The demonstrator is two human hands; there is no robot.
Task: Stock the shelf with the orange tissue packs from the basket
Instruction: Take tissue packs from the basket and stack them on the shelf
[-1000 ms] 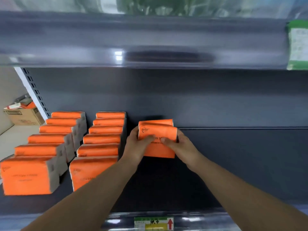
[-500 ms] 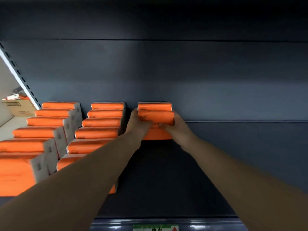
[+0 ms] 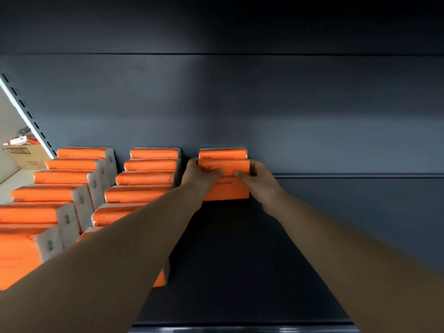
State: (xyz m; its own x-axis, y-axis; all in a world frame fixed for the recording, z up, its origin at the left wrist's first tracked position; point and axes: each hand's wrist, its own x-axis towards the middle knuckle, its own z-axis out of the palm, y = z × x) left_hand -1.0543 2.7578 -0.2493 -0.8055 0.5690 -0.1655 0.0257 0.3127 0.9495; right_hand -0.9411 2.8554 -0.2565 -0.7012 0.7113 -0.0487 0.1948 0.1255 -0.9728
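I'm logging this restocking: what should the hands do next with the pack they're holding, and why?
Probably release and draw both hands back. The front pack stands upright on the shelf, right against the pack behind it, while the left hand and right hand grip its sides; it looks placed.

An orange tissue pack (image 3: 224, 188) stands upright near the back edge of the dark shelf (image 3: 240, 260). The left hand (image 3: 197, 175) and the right hand (image 3: 260, 181) hold it at its sides, against another pack (image 3: 222, 153) behind it. To its left, the middle row (image 3: 144, 179) and the left row (image 3: 55, 195) of upright packs run from back to front.
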